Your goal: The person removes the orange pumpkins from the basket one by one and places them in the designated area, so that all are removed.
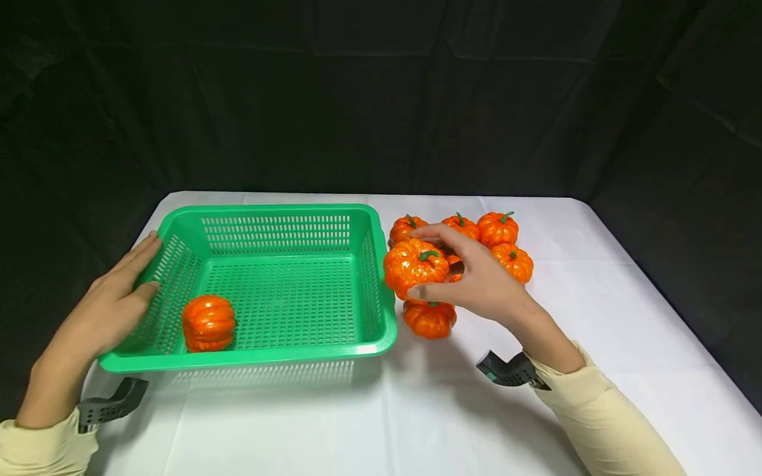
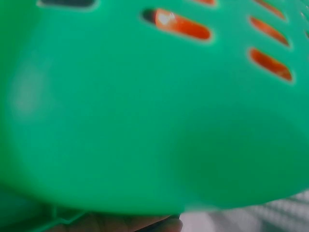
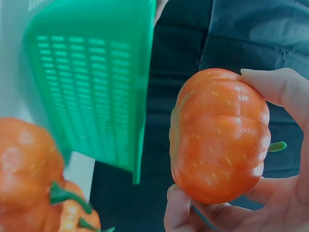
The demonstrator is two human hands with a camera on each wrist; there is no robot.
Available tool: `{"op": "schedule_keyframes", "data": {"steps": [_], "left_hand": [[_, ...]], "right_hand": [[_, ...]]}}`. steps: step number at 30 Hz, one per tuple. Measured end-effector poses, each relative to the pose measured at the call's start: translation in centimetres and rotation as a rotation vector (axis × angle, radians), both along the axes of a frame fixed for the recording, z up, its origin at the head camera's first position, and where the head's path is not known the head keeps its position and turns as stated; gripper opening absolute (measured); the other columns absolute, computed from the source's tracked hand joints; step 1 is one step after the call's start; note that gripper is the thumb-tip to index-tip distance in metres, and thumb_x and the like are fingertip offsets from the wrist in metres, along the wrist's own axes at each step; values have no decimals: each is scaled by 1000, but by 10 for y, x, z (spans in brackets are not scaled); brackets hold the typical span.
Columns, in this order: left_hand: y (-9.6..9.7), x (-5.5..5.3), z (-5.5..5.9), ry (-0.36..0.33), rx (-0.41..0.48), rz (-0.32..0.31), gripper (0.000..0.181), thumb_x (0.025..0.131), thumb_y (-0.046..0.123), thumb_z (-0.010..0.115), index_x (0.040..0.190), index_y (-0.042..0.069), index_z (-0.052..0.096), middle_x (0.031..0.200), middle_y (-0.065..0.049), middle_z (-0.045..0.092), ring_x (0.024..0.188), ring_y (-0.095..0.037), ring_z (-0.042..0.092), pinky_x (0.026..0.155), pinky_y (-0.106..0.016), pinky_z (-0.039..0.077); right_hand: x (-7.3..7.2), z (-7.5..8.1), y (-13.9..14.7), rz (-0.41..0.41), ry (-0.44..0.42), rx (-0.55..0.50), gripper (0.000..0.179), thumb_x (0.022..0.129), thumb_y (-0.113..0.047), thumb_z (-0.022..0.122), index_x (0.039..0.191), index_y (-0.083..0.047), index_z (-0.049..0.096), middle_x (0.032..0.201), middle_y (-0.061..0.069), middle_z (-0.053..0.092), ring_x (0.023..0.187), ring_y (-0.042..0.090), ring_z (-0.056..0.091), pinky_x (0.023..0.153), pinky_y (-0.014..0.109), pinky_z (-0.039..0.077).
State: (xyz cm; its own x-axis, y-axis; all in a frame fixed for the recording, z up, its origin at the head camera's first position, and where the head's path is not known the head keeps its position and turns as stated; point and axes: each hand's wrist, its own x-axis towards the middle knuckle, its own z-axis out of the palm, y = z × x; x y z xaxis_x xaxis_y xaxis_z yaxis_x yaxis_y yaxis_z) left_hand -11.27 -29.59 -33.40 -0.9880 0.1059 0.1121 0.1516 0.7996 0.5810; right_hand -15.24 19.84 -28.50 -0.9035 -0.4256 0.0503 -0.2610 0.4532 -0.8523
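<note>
My right hand holds a small orange pumpkin with a green stem between thumb and fingers, raised beside the basket's right rim. The right wrist view shows the same pumpkin pinched at its two sides, its ribbed body speckled with yellow. On the left side of the green plastic basket rests my left hand, fingers extended along the rim and thumb by the inner wall. Inside the basket, near its front left corner, one pumpkin lies on its side. The basket wall fills most of the left wrist view.
Several more pumpkins stand close together right of the basket, among them a front one, a back one and a right one. White cloth covers the table. Black fabric hangs behind.
</note>
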Motion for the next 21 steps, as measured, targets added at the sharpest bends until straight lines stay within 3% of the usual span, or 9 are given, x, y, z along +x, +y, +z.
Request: {"op": "schedule_keyframes", "data": {"steps": [14, 21], "left_hand": [[-1, 0, -1, 17, 7, -5, 62, 109, 7, 39, 164, -2, 15, 171, -23, 5, 153, -51, 6, 116, -73, 3], [-1, 0, -2, 15, 7, -2, 62, 109, 8, 40, 165, -1, 15, 171, -22, 5, 153, -51, 5, 115, -74, 3]], "right_hand": [[5, -20, 28, -59, 2, 48, 66, 83, -23, 86, 142, -19, 57, 135, 3, 58, 118, 25, 56, 94, 49, 53], [10, -26, 40, -91, 43, 127, 63, 86, -25, 83, 142, -19, 57, 135, 1, 59, 115, 26, 55, 93, 48, 51]]}}
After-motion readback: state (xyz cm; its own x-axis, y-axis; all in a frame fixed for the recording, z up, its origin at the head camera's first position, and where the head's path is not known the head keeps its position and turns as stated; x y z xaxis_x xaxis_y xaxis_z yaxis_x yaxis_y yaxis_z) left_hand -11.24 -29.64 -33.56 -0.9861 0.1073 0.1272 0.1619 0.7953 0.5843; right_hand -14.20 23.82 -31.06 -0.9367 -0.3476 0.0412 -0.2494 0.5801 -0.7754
